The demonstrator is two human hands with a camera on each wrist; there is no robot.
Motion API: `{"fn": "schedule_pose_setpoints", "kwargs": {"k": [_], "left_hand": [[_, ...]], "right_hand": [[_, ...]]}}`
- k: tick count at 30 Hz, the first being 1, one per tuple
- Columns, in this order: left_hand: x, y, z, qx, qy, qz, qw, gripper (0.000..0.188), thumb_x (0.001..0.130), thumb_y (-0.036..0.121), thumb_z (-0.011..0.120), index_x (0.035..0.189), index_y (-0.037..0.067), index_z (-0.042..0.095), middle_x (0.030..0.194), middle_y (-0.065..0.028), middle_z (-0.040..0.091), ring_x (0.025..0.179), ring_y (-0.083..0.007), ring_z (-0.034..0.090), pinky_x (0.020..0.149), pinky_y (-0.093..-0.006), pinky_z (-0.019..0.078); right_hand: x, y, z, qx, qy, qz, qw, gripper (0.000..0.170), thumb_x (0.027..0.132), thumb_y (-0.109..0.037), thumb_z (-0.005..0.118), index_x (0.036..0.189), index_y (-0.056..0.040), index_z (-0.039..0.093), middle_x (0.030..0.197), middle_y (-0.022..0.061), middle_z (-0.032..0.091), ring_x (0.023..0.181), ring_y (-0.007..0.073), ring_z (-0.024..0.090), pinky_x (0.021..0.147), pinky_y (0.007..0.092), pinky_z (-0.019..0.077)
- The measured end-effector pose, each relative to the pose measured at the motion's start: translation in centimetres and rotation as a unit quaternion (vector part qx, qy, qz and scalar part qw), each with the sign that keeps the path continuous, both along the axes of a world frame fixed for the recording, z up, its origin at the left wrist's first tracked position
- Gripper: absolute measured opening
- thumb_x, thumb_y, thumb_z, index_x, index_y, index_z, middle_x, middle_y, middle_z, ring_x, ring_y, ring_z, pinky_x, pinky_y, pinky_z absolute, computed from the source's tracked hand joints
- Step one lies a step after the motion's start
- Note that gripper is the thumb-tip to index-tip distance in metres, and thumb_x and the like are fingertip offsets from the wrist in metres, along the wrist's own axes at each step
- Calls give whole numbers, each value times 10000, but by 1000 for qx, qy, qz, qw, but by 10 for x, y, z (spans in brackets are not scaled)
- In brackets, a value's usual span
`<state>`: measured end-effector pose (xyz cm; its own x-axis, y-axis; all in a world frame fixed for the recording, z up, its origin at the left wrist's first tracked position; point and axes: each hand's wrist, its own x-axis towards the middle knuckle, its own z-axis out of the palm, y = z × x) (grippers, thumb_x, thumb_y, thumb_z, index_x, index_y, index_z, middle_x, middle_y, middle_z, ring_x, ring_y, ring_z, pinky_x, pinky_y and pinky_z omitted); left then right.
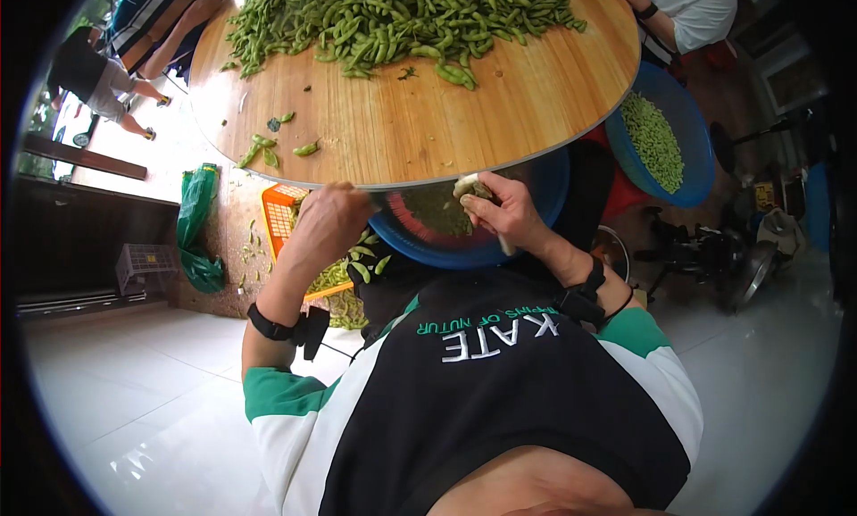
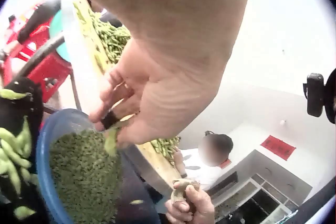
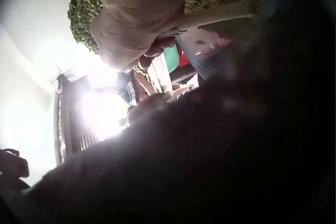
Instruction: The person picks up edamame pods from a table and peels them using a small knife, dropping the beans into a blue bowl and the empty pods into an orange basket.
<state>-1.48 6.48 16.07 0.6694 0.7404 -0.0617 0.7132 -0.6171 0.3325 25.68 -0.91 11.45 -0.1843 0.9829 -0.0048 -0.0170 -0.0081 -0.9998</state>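
My left hand is bent at the table's front edge. In the left wrist view its thumb and fingers pinch a green soybean pod above the blue basin. One finger wears a dark band. My right hand, over the same basin, grips a pale object, also seen in the left wrist view, whose kind I cannot tell. A pale stick-like end sticks out of this hand in the right wrist view. Shelled green beans fill the basin below.
A round wooden table bears a large heap of soybean pods. An orange basket with pods stands at left, and more pods lie by my lap. At right is another blue basin of beans. Other people sit around.
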Motion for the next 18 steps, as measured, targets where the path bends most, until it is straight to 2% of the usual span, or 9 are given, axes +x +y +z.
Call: {"fn": "schedule_pose_setpoints", "kwargs": {"k": [2,4,6,7,10,13,14,16,18], "left_hand": [[28,12,12,8,-46,-4,999,176,846,157,581,969,49,646,791,-168,589,792,-365,587,705,-441,469],[58,32,15,9,-218,-21,976,152,846,148,577,938,45,641,784,-167,582,785,-373,580,698,-451,466],[85,59,3,47,-254,-32,965,141,846,118,561,943,51,638,816,-167,582,806,-372,587,712,-448,471],[97,72,-3,53,-256,-32,965,141,846,118,561,943,51,638,816,-167,582,806,-372,587,712,-448,471],[126,105,-23,126,-240,-3,962,200,820,60,536,997,69,628,850,-173,582,838,-370,593,726,-444,477],[137,125,-41,153,-188,18,970,294,744,25,549,1030,80,593,929,-181,586,889,-356,603,755,-434,493],[140,127,-44,147,-155,20,977,270,745,32,555,1010,71,589,959,-183,585,898,-351,605,766,-429,496],[144,141,-62,179,-110,27,977,222,754,50,567,976,52,586,1016,-193,583,926,-338,604,794,-416,499],[142,132,-47,166,-140,43,975,175,772,86,577,942,55,602,1000,-181,564,963,-333,582,816,-408,488]], "right_hand": [[-2,-3,-20,31,27,-11,999,114,896,-111,597,947,-9,606,645,2,549,530,51,491,490,210,383],[-4,-2,-38,63,52,-18,996,110,902,-118,589,930,-13,603,631,4,539,509,44,473,467,205,363],[-10,2,-45,-29,99,-50,993,102,909,-120,578,908,-20,595,621,1,523,481,37,440,437,203,330],[-13,1,-40,-74,87,-59,992,103,916,-119,564,902,-20,590,616,1,516,486,45,443,434,208,333],[-16,-2,-55,-2,30,-34,999,116,925,-132,552,890,-25,581,616,2,516,487,52,441,433,210,330],[-15,-1,-63,-12,47,-47,998,127,929,-149,547,874,-38,572,615,0,517,489,60,451,432,214,335],[-13,2,-68,18,25,-66,997,131,928,-158,550,869,-42,571,609,-2,515,484,61,451,428,216,335],[-17,0,-66,-63,58,-72,994,139,920,-171,561,855,-49,578,589,-4,505,462,63,445,407,224,329],[-20,0,-71,-8,12,-59,998,153,921,-185,561,847,-52,580,572,-6,494,432,63,425,384,229,314]]}}
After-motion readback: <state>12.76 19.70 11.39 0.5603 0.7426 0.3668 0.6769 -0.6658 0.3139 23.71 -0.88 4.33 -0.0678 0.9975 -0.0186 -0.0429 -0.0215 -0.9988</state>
